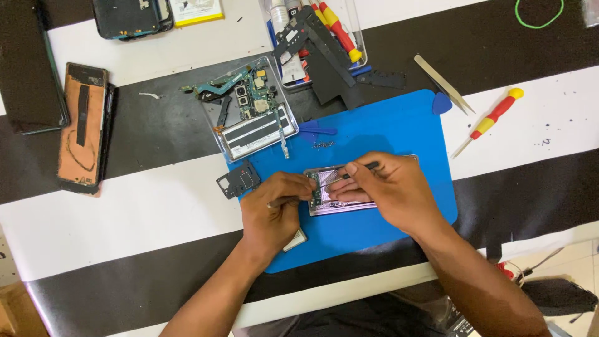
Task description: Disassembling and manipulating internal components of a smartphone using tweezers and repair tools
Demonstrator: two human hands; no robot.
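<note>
On the blue mat (387, 125) at the middle of the table, we have an opened phone (331, 193) lying flat, its insides facing up. Our left hand (274, 209) presses on its left end, fingers curled down onto the frame, holding it steady rather than gripping anything. Our right hand (390, 190) lies across the phone's middle and right part, thumb and forefinger pinched shut on a thin dark tool (360, 169) whose tip points down into the phone.

Just left of the mat's edge we see one small dark cover piece (238, 181). Under our left wrist a small pale square part (297, 239) peeks out on the mat. Above, a clear tray (249, 112) holds one green circuit board (249, 87) and a flat pale part with dark stripes. Behind it, a second clear box (346, 31) carries red-and-yellow tools, with black flat pieces (324, 56) leaning over it.

To the right we count one pair of tweezers (444, 83), one blue pick (442, 104) at the mat's corner, and one red-and-yellow screwdriver (493, 118) on the white stripe. One green loop (539, 14) lies at the far edge.

Far left, an orange-brown back panel (81, 125) lies flat beside a dark slab (28, 68). At the top, a dark phone shell (131, 17) sits next to a yellow-edged white label card (196, 11), rectangular; its print is too small to make out.
</note>
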